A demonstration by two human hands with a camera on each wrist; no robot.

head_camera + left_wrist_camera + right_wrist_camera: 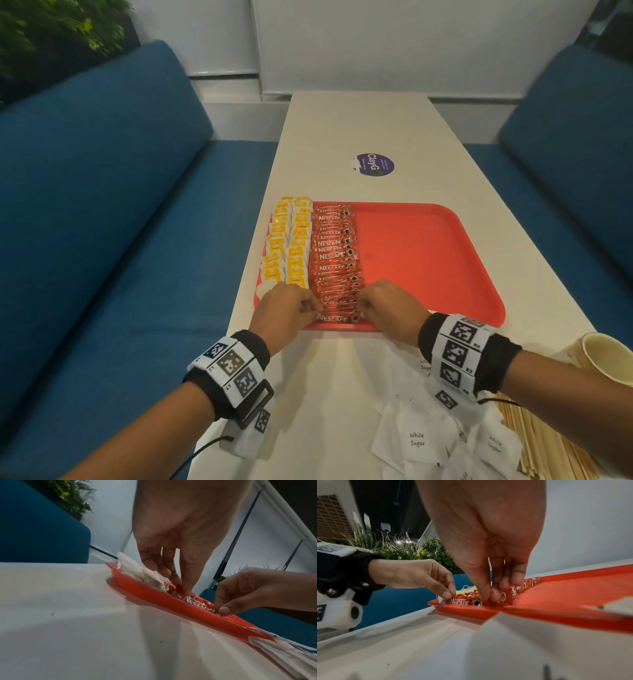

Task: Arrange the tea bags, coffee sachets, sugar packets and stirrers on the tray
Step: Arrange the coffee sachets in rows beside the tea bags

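A red tray (428, 260) lies on the white table. Yellow tea bags (287, 246) fill two columns along its left side. Beside them runs a column of red Nescafe coffee sachets (332, 257). My left hand (313, 308) pinches the left end of the nearest sachet (337, 318) and my right hand (363, 308) pinches its right end. In the left wrist view the left hand (181, 589) presses down on the sachet (199, 601) at the tray's near rim (154, 592). In the right wrist view the right hand (489, 596) grips the sachet (459, 601) by its end.
White sugar packets (418, 438) lie in a loose pile on the table near my right forearm. Wooden stirrers (534, 442) sit at the bottom right, with a paper cup (606, 359) beside them. Blue benches flank the table. The tray's right half is bare.
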